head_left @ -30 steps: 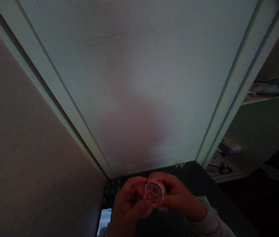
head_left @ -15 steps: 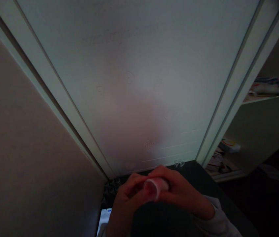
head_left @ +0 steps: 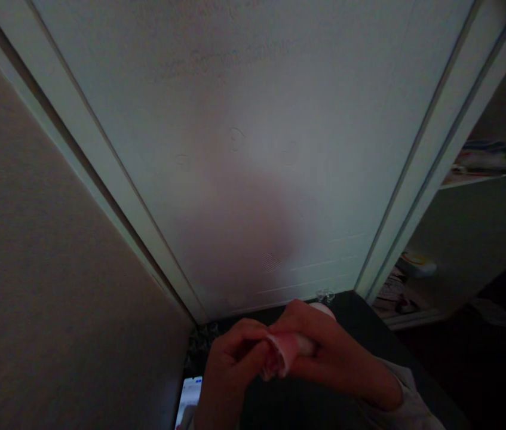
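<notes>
Both my hands hold a soft, pale pink tube-like roll (head_left: 287, 351), low in the middle of the view. Its open end faces left toward me, with a whitish, crumpled rim and a hollow inside. At that rim, my left hand (head_left: 235, 352) pinches the edge between thumb and fingers. My right hand (head_left: 319, 346) is wrapped round the roll's body, and a pale rounded part (head_left: 323, 309) shows beyond its knuckles. Whether it is cloth or paper I cannot tell in the dim light. The hands are above a dark tabletop (head_left: 355, 322).
A lit phone (head_left: 189, 397) lies beside my left forearm. Small clear objects (head_left: 325, 295) stand at the table's back edge, with more dark glassy ones (head_left: 201, 337) at its left corner. A frosted panel (head_left: 253, 179) rises behind; shelves (head_left: 481, 179) with clutter stand right.
The roll's open rim has become more crumpled and dipped slightly. My right hand has shifted a little right, and a pale part now shows behind it.
</notes>
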The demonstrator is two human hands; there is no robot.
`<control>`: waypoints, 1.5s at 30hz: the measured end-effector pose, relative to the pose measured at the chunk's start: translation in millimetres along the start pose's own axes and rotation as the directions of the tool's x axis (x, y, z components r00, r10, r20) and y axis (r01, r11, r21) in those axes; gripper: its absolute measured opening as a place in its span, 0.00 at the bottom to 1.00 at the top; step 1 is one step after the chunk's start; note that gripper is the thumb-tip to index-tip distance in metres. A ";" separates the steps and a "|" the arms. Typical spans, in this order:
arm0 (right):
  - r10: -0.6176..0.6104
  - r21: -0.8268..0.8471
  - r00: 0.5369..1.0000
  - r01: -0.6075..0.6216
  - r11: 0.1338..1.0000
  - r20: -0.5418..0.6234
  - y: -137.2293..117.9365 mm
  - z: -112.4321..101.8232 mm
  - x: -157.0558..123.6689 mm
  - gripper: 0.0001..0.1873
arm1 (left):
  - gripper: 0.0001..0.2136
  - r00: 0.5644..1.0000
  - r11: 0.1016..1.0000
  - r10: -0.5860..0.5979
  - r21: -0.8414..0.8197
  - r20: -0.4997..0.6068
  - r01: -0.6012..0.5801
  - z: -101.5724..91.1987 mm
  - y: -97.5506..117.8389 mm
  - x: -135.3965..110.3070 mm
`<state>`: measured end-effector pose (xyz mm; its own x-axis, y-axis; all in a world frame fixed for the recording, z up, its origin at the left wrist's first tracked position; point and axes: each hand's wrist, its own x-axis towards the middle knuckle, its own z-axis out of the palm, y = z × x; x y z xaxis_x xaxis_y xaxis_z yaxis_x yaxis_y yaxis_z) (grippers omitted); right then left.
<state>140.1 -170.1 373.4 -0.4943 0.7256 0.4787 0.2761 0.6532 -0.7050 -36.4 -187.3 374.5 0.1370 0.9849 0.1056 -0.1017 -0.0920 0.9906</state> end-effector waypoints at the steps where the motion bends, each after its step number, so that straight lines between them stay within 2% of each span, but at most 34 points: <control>1: -0.002 -0.001 1.000 0.002 1.000 0.000 0.3 0.3 -0.1 0.16 | 0.03 1.000 1.000 0.000 0.019 -0.017 0.000 0.9 0.5 -0.5; 9: -0.018 0.023 0.999 0.019 1.000 -0.047 1.7 4.0 -0.8 0.14 | 0.04 0.997 1.000 0.016 -0.016 -0.077 -0.017 7.8 -2.7 -0.4; 14: 0.018 0.179 0.999 -0.010 0.984 -0.042 7.8 8.6 -2.7 0.14 | 0.04 0.997 0.996 0.013 -0.092 -0.075 -0.020 8.2 -3.1 -3.0; 17: 0.055 0.382 0.998 -0.045 0.923 -0.015 12.5 12.6 -4.4 0.18 | 0.07 0.999 0.987 0.043 -0.154 -0.009 -0.044 6.3 -2.5 -5.6; 20: 0.143 0.530 0.990 -0.112 0.841 -0.017 14.5 15.5 -5.9 0.20 | 0.09 0.997 0.981 0.043 -0.192 0.067 -0.029 5.3 -1.2 -7.2; 24: 0.209 0.624 0.978 -0.149 0.767 -0.024 14.9 17.3 -6.1 0.20 | 0.09 0.998 0.980 -0.019 -0.196 0.061 0.031 6.6 0.4 -7.7; 32: 0.203 0.659 0.979 -0.159 0.735 0.009 20.3 21.2 -6.4 0.19 | 0.09 0.996 0.977 -0.085 -0.198 -0.008 0.082 8.1 -2.1 -9.3; 35: 0.190 0.648 0.981 -0.161 0.744 0.025 21.3 21.5 -7.1 0.19 | 0.10 0.997 0.974 -0.078 -0.212 0.007 0.077 8.2 -3.9 -10.0; 42: 0.201 0.617 0.978 -0.120 0.778 -0.063 22.8 23.5 -7.8 0.23 | 0.11 1.000 0.982 -0.014 -0.187 -0.014 0.012 10.4 -4.2 -12.2; 45: 0.160 0.597 0.984 -0.080 0.798 -0.082 23.3 24.2 -5.9 0.23 | 0.11 1.000 0.985 -0.008 -0.170 -0.015 0.005 9.5 -4.3 -11.1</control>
<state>129.5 -164.4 341.4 -0.3743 0.8361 0.4010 -0.2326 0.3340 -0.9134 -28.1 -199.2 369.9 0.1232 0.9877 0.0964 -0.2667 -0.0607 0.9619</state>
